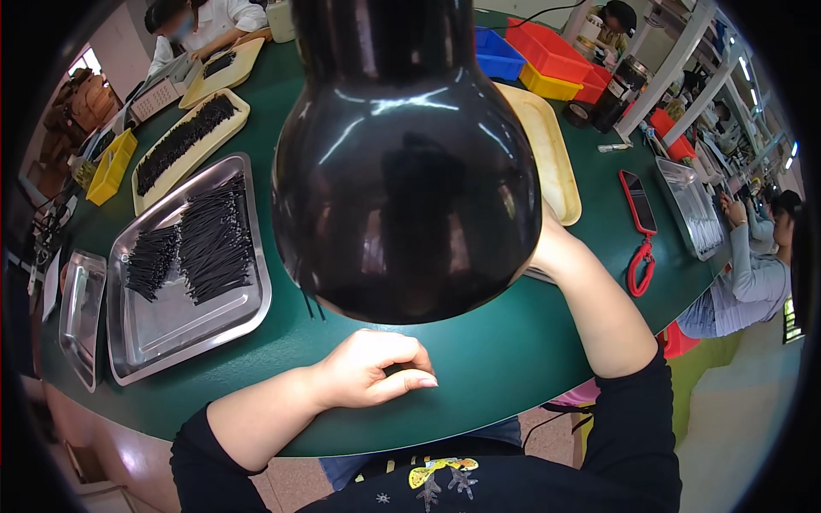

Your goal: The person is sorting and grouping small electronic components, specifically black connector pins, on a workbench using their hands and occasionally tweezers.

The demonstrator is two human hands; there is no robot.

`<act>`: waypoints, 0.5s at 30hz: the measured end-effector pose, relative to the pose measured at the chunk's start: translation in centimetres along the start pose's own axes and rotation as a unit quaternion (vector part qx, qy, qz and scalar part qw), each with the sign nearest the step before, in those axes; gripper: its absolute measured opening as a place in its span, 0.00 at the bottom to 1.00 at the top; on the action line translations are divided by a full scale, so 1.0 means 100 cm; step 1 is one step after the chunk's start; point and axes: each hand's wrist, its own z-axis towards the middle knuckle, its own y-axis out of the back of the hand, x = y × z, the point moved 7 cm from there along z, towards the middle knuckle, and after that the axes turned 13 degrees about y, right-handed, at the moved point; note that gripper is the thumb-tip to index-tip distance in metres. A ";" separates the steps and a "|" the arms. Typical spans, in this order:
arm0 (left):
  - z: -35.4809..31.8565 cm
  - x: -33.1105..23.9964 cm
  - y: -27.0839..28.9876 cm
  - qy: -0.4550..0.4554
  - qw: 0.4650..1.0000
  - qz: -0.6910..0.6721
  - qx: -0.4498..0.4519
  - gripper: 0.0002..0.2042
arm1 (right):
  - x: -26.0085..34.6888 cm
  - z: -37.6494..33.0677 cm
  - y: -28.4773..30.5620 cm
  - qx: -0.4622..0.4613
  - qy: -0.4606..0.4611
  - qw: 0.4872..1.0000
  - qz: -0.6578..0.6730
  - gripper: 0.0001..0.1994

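Note:
My left hand (376,368) rests on the green tabletop (487,359) near its front edge. Its fingers curl loosely inward beside the thumb, and nothing shows in them. A large glossy black lamp head (406,188) fills the middle of the view. My right hand (549,246) reaches behind this lamp; only its wrist side shows, so its fingers and anything they touch are hidden. Some thin black pieces (315,306) poke out below the lamp's left side. To the left, a metal tray (184,329) holds two bundles of short black wire-like pieces (214,244).
A smaller metal tray (83,316) stands at far left. Beyond lies a cream tray (235,115) of black pieces. At right are a cream tray (564,184), a red-cased phone (635,201) and a clear container (688,209). Coloured bins (547,47) stand behind. Other people sit around the table.

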 end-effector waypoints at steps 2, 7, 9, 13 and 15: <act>0.001 0.001 -0.001 0.009 1.000 0.003 0.004 0.07 | -0.012 0.005 0.001 0.031 -0.052 0.997 0.044 0.15; 0.001 0.003 -0.004 0.059 0.998 -0.005 0.017 0.04 | -0.053 0.026 -0.001 0.100 -0.075 0.990 -0.070 0.15; 0.001 0.001 -0.004 0.048 0.999 -0.003 0.018 0.04 | -0.064 0.047 -0.005 0.134 -0.108 0.980 -0.097 0.15; 0.001 0.003 -0.007 0.051 0.998 0.003 0.027 0.04 | -0.095 0.076 -0.006 0.126 -0.119 0.977 -0.123 0.16; -0.001 0.004 -0.005 0.064 0.998 0.005 0.018 0.04 | -0.102 0.087 -0.006 0.128 -0.146 0.970 -0.143 0.16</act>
